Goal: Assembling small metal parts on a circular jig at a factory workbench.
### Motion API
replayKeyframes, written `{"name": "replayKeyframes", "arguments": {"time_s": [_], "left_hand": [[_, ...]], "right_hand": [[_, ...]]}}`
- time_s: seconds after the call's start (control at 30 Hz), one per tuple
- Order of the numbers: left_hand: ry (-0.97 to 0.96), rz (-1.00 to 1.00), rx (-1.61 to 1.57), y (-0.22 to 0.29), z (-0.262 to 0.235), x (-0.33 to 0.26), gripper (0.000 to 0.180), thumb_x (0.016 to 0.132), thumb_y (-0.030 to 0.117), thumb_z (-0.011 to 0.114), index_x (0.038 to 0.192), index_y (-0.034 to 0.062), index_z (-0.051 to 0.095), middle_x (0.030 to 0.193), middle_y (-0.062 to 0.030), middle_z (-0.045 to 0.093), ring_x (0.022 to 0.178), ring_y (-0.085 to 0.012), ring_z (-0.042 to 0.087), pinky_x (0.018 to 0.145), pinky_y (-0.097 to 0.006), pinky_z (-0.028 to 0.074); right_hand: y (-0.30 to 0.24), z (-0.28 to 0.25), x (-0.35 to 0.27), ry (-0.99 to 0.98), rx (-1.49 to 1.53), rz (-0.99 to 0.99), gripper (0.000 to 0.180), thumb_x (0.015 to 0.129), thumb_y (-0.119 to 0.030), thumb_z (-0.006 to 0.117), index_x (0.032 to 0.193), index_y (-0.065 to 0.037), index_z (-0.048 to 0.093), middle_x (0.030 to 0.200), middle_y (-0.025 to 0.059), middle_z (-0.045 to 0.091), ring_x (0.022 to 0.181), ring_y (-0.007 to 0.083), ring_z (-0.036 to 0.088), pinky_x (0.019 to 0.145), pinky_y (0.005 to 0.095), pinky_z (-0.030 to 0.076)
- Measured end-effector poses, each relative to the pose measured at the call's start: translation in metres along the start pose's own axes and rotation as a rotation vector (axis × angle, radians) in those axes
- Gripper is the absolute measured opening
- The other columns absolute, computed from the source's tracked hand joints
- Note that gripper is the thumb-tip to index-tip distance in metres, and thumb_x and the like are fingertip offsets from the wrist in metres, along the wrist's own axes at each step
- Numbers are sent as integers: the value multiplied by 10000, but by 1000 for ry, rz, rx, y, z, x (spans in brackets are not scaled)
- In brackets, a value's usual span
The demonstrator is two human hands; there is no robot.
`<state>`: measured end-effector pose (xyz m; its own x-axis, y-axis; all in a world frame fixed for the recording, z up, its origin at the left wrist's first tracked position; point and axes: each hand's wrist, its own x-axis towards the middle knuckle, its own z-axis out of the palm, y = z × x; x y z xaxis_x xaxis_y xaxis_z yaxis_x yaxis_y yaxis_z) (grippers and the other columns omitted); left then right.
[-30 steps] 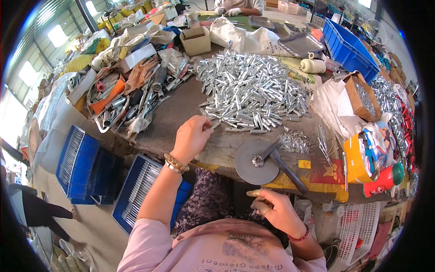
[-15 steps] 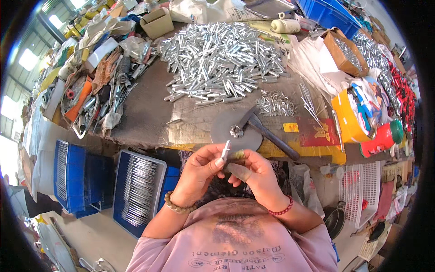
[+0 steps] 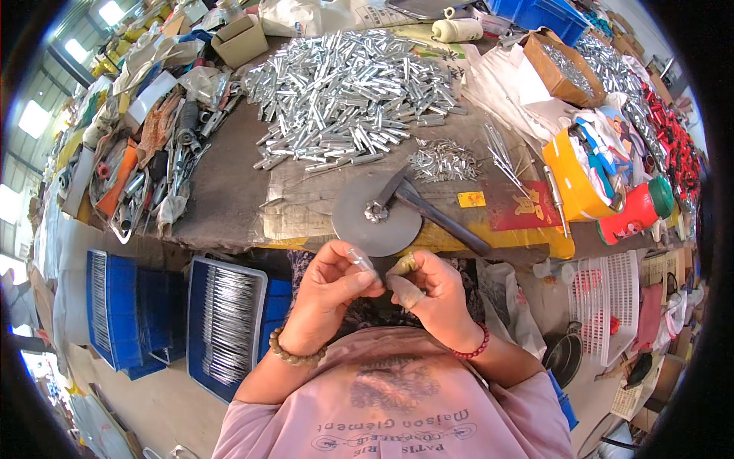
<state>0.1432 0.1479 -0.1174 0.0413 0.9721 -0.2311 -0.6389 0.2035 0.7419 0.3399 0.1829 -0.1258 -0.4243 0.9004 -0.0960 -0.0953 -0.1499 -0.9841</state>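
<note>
My left hand [image 3: 335, 279] pinches a short silver metal rod [image 3: 361, 260] between thumb and fingers, tilted up and away from me. Close beside it, my right hand [image 3: 432, 289] has its thumb and forefinger, both in yellowish finger covers, pressed together; whatever lies between them is hidden. Both hands hover in front of the bench edge, above my lap. Just beyond them lies a round grey metal plate [image 3: 355, 229] with a small cluster of metal bits [image 3: 375, 212] at its middle. A hammer [image 3: 447, 223] rests with its head over the plate's edge.
A big heap of silver metal rods [image 3: 348, 99] covers the far bench, with a pile of small pins [image 3: 445, 161] nearer. Tools crowd the left side. Blue crates [image 3: 191, 336] with rods stand low left. A yellow container [image 3: 573, 180] and red jar [image 3: 631, 218] sit right.
The rod in my left hand has tipped from nearly upright to a slant. My hands have drawn slightly apart. The whole view has shifted a little, moving the bench leftward and up.
</note>
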Motion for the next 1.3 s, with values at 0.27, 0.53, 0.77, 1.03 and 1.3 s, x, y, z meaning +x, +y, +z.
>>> {"name": "replayKeyframes", "arguments": {"time_s": [0.27,0.53,0.77,1.03,1.3], "left_hand": [[111,193,422,11,9,9,381,927,-38,722,1264,70,580,999,-54,696,904,-172,742,738,-276,610],[211,384,787,28,-8,14,277,912,-77,745,1133,33,620,1030,-51,723,830,-74,670,742,-219,537],[241,522,1101,28,-17,37,158,940,-37,750,1065,40,693,945,29,676,768,-23,577,681,-185,458],[244,644,1015,31,-50,73,87,1014,64,731,1089,57,686,905,49,660,710,-1,509,600,-177,374],[460,845,1095,19,-69,95,95,1039,98,700,1074,19,660,921,0,646,779,-61,543,679,-221,440]], "right_hand": [[57,-20,4,83,-1098,-299,307,885,-137,741,1187,-95,710,990,107,700,826,355,716,702,459,590],[-27,-54,-6,147,-967,-548,186,891,-72,761,1075,-72,736,957,140,698,826,327,716,717,422,582],[-66,-162,-20,658,-634,-339,133,947,-98,767,1067,-45,745,929,49,749,731,141,676,656,280,530],[4,-227,-78,110,-280,489,271,1021,-201,658,1188,-7,746,936,50,759,807,107,733,660,252,579],[230,-253,-23,472,-1016,283,403,900,-264,670,1240,-51,703,1180,259,726,1122,419,700,956,530,554]]}}
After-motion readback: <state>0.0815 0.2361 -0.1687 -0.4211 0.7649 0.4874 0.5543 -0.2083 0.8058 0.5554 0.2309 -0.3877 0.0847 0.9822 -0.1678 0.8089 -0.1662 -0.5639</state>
